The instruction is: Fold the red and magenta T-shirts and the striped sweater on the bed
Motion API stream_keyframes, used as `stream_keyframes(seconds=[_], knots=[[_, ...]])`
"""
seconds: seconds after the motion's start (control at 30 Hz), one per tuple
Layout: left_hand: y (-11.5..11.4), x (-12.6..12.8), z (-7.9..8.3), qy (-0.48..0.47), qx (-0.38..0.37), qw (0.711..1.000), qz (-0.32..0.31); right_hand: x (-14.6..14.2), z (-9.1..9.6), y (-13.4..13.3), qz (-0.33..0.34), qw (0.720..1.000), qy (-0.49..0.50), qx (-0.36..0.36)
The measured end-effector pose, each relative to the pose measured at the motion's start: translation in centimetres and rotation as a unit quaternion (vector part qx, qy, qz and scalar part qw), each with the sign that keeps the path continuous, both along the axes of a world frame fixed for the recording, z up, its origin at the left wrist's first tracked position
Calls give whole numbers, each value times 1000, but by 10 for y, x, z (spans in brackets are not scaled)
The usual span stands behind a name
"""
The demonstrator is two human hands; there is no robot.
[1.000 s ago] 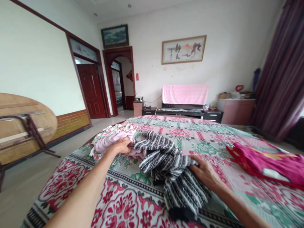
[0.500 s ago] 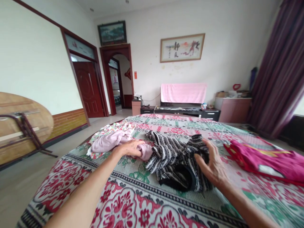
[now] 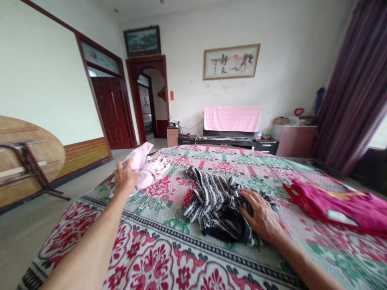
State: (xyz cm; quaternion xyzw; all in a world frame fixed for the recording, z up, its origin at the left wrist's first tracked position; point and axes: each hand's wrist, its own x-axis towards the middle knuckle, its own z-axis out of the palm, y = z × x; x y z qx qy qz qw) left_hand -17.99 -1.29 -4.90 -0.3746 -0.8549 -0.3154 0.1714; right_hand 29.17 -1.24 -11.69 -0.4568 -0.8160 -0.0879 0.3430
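Observation:
My left hand (image 3: 125,177) is closed on a pale pink cloth garment (image 3: 145,169), bunched up, with part of it raised above the fingers. A light floral cloth (image 3: 165,161) shows just behind it, mostly covered. In the middle of the bed lies a crumpled black-and-white striped knit sweater (image 3: 211,197), its dark neck opening (image 3: 226,225) facing me. On the right side of this sweater is my right hand (image 3: 261,213), thumb and fingers closed around its bunched knit; the fingertips are partly sunk in the fabric.
A patterned red, green and white bedspread (image 3: 151,257) lies under everything. Folded magenta and red clothes (image 3: 341,201) sit at the right. Beyond the bed stands a low black cabinet (image 3: 226,141) with a pink cloth (image 3: 232,119) above it. A round folded table (image 3: 30,153) leans at the left.
My left hand has moved left with the pale pink garment, drawing it away from the striped sweater and lifting part of it. My right hand has come down onto the sweater, flattening its upper right part.

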Motion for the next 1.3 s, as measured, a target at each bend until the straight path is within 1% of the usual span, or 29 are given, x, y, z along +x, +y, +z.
stream_keyframes(seconds=[0.03, 0.1, 0.17, 0.2, 0.27, 0.3, 0.37, 0.43, 0.53, 0.67, 0.73, 0.87, 0.97, 1.03, 1.13, 1.2, 1.3], knots=[[-1, -2, -6, 5, -29, 1000, -5, 0, 0, 0, 0, 1000, 1, -1], [0, 3, -9, 49, -45, 998, -7, 0, 0, 0, 2, 1000, 4, -2], [4, 12, -3, 98, -51, 994, -16, 1, 0, 0, 6, 1000, 7, -3], [5, 15, 2, 106, -72, 991, -30, 1, 0, 0, 7, 1000, 8, -4], [8, 19, 9, 92, -147, 982, -72, 1, 0, 0, 11, 1000, 10, -6], [8, 19, 9, 78, -184, 976, -90, 1, 0, 0, 13, 1000, 12, -7], [9, 14, 2, 57, -226, 967, -104, 0, 0, -1, 14, 1000, 19, -7], [8, 8, -10, 55, -225, 967, -103, 0, 0, -1, 15, 1000, 24, -7], [6, 0, -25, 64, -194, 975, -86, 0, -1, -2, 16, 1000, 22, -11], [4, -4, -27, 94, -132, 984, -80, 0, -1, -2, 13, 1000, 20, -18], [4, -5, -29, 109, -100, 987, -68, -1, 0, -3, 15, 1000, 21, -18], [2, -3, -45, 133, -109, 984, -50, -2, 3, -5, 9, 999, 20, -23], [-3, 6, -54, 184, -64, 979, -55, -3, 3, -5, 8, 999, 24, -24], [-8, 15, -54, 205, -37, 975, -74, -4, 3, -5, 6, 999, 29, -20], [-13, 35, -50, 231, -37, 964, -130, -5, 2, -5, 0, 999, 36, -12], [-14, 53, -48, 249, -58, 949, -184, -5, 2, -5, -4, 999, 38, -8], [-10, 81, -51, 256, -133, 914, -284, -4, 1, -6, -2, 999, 44, -7]])
